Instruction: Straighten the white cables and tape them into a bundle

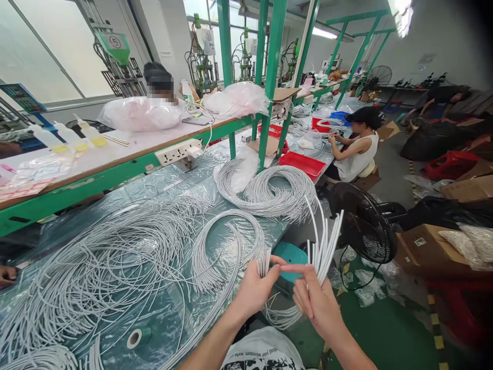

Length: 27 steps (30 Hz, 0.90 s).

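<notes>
My left hand (pixel 256 285) is closed around a bundle of thin grey-white cables (pixel 264 263), whose cut ends stick up just above the thumb. My right hand (pixel 318 300) is beside it, its index finger reaching across to touch the left fingertips. A fan of white cable ends (pixel 327 249) rises out of the right hand, which appears curled around them. Below both hands hangs a curved loop of cable (pixel 284 316), partly hidden by my wrists. Just left of my hands, a coiled cable bundle (pixel 204 252) lies on the plastic-covered table (pixel 162 329).
A large loose cable heap (pixel 115 257) covers the table's left. Further back are more coils (pixel 281 187) and a red tray (pixel 302 164). A black fan (pixel 362 221) and cardboard box (pixel 427 252) stand right. A co-worker (pixel 358 146) sits beyond; another's hand (pixel 6 276) shows far left.
</notes>
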Available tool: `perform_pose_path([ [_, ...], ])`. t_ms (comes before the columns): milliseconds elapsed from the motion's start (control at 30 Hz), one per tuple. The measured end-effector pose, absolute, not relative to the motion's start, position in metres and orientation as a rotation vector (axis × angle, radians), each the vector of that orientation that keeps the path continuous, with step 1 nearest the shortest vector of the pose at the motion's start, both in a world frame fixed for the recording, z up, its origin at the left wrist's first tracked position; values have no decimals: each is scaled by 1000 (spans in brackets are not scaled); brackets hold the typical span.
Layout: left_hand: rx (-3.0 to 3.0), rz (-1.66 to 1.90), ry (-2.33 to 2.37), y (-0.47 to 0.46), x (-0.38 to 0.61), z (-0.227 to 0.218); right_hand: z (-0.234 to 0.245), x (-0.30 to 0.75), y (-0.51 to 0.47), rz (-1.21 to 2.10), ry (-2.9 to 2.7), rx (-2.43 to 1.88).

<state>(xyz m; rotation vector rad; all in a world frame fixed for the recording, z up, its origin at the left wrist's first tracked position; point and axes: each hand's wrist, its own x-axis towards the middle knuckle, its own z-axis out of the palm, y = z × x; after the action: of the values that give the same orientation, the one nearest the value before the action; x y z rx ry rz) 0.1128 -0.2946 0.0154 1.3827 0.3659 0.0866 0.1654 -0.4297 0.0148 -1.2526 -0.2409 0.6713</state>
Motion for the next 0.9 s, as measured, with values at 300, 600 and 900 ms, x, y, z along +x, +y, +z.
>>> perform_pose_path([
  [300,1442,134,243,-299,115,13,20,153,-432,824,-485,-1447],
  [600,1501,146,265,-298,116,10,17,153,-426,792,-463,-1478],
  [900,1527,167,281,-298,116,11,12,155,-426,799,-459,-1451],
])
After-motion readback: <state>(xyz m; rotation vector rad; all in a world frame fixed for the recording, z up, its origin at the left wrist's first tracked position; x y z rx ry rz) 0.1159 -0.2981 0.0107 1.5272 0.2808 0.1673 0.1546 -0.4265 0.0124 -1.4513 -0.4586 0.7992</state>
